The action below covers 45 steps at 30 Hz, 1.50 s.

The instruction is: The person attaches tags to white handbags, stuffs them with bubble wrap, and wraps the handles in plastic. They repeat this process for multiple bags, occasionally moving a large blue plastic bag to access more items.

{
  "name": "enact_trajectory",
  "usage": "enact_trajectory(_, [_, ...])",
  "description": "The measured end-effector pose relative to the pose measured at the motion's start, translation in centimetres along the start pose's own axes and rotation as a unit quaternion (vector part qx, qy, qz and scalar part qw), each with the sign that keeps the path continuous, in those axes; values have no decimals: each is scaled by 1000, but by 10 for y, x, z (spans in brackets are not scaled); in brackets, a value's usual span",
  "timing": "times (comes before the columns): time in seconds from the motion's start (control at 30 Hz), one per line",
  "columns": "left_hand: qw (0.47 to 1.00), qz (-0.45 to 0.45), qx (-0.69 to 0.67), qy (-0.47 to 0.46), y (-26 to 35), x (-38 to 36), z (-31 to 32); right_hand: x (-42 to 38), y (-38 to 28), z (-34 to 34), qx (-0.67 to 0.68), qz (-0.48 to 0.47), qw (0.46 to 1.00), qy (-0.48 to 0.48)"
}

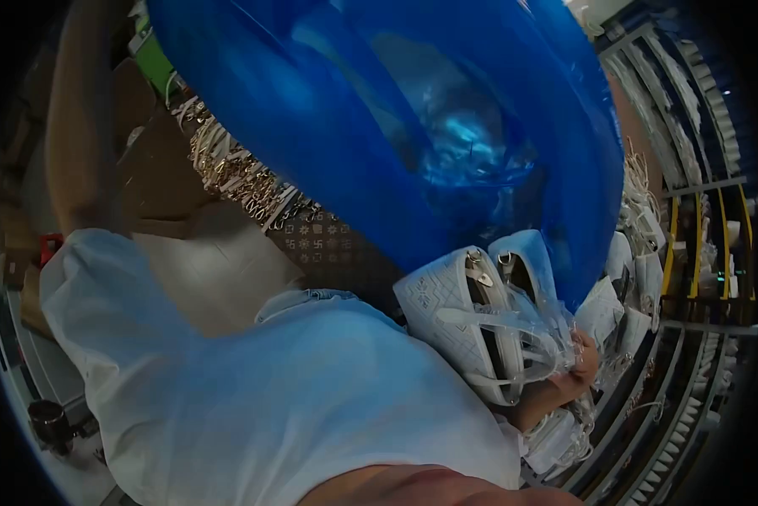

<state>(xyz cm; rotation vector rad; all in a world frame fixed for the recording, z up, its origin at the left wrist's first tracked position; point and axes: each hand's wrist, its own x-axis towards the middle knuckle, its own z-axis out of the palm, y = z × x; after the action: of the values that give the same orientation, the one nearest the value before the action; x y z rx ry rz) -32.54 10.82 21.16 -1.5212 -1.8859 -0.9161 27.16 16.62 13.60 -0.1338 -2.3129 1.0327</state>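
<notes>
My right hand (580, 365) is closed around clear plastic and the pale straps of white handbags (446, 299), at the lower right. The handbags lean side by side, their openings showing dark insides and small metal rings. Right above them a large blue plastic bag (311, 110) spreads across the top of the view, its mouth wide open with shiny clear film inside. My left arm reaches up along the left edge, and its hand lies outside the picture.
A pile of straps with metal clasps (244, 181) lies left of the blue bag. More white bags (636, 278) are heaped at the right, beside racks (708, 181) with metal rails and yellow strips. A green object (153, 63) is at the upper left.
</notes>
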Motion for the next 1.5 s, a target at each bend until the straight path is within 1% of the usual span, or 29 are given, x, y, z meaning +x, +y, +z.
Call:
enact_trajectory(0.07, [999, -44, 24, 17, 3, -43, -61, -6, 7, 4, 11, -6, 1000, 6])
enact_trajectory(0.13, [992, -118, 52, 6, 1, -109, -115, -6, 15, 21, -75, -54, 977, 192])
enact_trajectory(0.17, [984, -166, 67, -6, 2, -149, -141, -4, 20, 20, -63, -61, 979, 185])
enact_trajectory(0.2, [972, -219, 86, -21, 4, -192, -165, -2, 27, 18, -14, 33, 984, 173])
enact_trajectory(0.27, [929, -344, 122, -63, 12, -292, -209, 4, 46, 9, 38, 116, 985, 124])
enact_trajectory(0.3, [897, -409, 141, -91, 18, -344, -229, 7, 55, 5, 61, 159, 980, 100])
enact_trajectory(0.37, [818, -525, 175, -158, 36, -447, -267, 13, 74, 13, 249, 270, 904, 217])
enact_trajectory(0.4, [772, -576, 188, -192, 48, -497, -284, 22, 78, 14, 304, 249, 894, 215])
enact_trajectory(0.43, [720, -625, 198, -228, 60, -545, -297, 27, 86, 17, 306, 251, 892, 219])
enact_trajectory(0.5, [621, -699, 204, -290, 91, -623, -320, 36, 103, 26, 374, 221, 885, 167])
enact_trajectory(0.57, [527, -755, 187, -342, 121, -684, -331, 50, 107, 52, 423, 230, 866, 132])
enact_trajectory(0.63, [454, -791, 155, -380, 140, -728, -326, 49, 128, 81, 372, 270, 885, 73])
enact_trajectory(0.7, [411, -811, 116, -400, 142, -752, -308, 68, 115, 120, 345, 280, 893, 75])
enact_trajectory(0.73, [403, -816, 102, -401, 140, -753, -299, 76, 111, 133, 344, 283, 892, 80])
enact_trajectory(0.8, [403, -815, 70, -411, 119, -758, -265, 95, 110, 154, 391, 364, 826, 180])
enact_trajectory(0.83, [411, -809, 57, -418, 105, -758, -249, 106, 115, 163, 433, 360, 793, 231])
enact_trajectory(0.87, [423, -800, 45, -424, 83, -754, -230, 112, 123, 171, 429, 360, 793, 239])
enact_trajectory(0.93, [457, -770, 28, -445, 26, -744, -189, 118, 143, 184, 436, 380, 754, 312])
enact_trajectory(1.0, [495, -736, 17, -461, -38, -727, -152, 129, 152, 197, 425, 378, 750, 338])
enact_trajectory(1.07, [534, -706, 2, -466, -99, -708, -118, 147, 163, 209, 407, 340, 758, 380])
enact_trajectory(1.1, [550, -692, 0, -468, -128, -703, -108, 157, 171, 214, 411, 344, 757, 374])
enact_trajectory(1.17, [580, -672, -13, -460, -177, -695, -87, 180, 193, 213, 393, 282, 752, 448])
enact_trajectory(1.2, [597, -659, -25, -457, -202, -689, -69, 191, 202, 214, 396, 285, 755, 438])
enact_trajectory(1.27, [631, -632, -54, -447, -244, -695, -43, 209, 217, 215, 376, 242, 765, 464])
enact_trajectory(1.33, [685, -583, -108, -423, -280, -707, -15, 224, 231, 220, 373, 235, 771, 460])
enact_trajectory(1.4, [756, -501, -181, -380, -309, -720, 15, 232, 249, 231, 370, 230, 773, 461])
enact_trajectory(1.43, [767, -498, -179, -362, -319, -723, 34, 233, 262, 239, 350, 265, 758, 483])
enact_trajectory(1.47, [729, -577, -77, -361, -326, -721, 63, 235, 270, 245, 329, 299, 741, 503])
enact_trajectory(1.5, [677, -646, 26, -352, -328, -718, 93, 238, 269, 250, 325, 303, 740, 505])
